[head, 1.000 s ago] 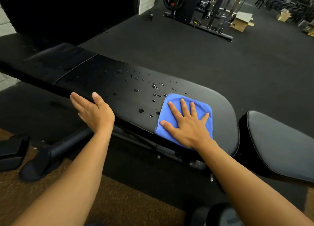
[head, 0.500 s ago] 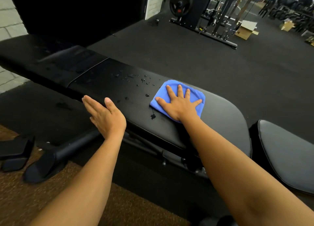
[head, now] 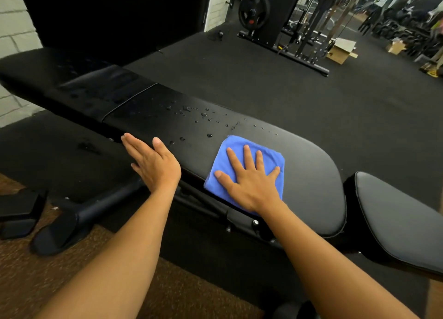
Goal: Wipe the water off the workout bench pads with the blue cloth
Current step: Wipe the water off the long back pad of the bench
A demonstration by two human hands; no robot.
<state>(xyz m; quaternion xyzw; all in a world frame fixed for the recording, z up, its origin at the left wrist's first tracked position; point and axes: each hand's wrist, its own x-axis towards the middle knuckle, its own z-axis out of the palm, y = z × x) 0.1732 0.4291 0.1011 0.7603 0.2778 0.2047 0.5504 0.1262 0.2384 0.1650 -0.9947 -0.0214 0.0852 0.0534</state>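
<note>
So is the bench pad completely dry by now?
No, water drops dot the bench pad left of the blue cloth under the right hand.

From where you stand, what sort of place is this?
Most likely a gym: a padded workout bench, a weight plate on a rack behind, and black rubber flooring.

Dim room, light coming from the far right, where the mirrored rack area glows brightest. A soft sheen sits on the rounded black vinyl bench pad (head: 311, 170), and the scattered water droplets (head: 203, 117) catch small glints. Wide-angle bending curves the white brick wall (head: 14, 23) at left. Far gear looks soft and slightly smeared; the near forearms are sharp.
</note>
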